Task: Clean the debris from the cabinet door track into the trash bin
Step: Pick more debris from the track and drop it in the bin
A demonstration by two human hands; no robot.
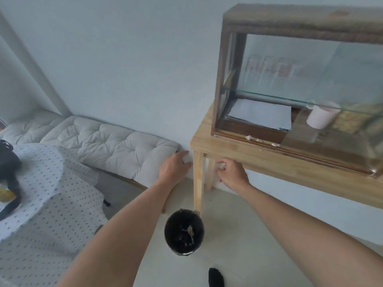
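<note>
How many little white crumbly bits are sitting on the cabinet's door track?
3 that I can see: one debris bit nearest the track's left end, one just right of it, one farther right. Blur may hide more.

Three debris bits, one trash bin, one cabinet, one cup, two hands.

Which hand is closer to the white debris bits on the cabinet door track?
Right. The right hand is below the white debris bits, under the table edge; the left hand is farther left, near the wall.

Both empty hands reach above trash bin.
</note>
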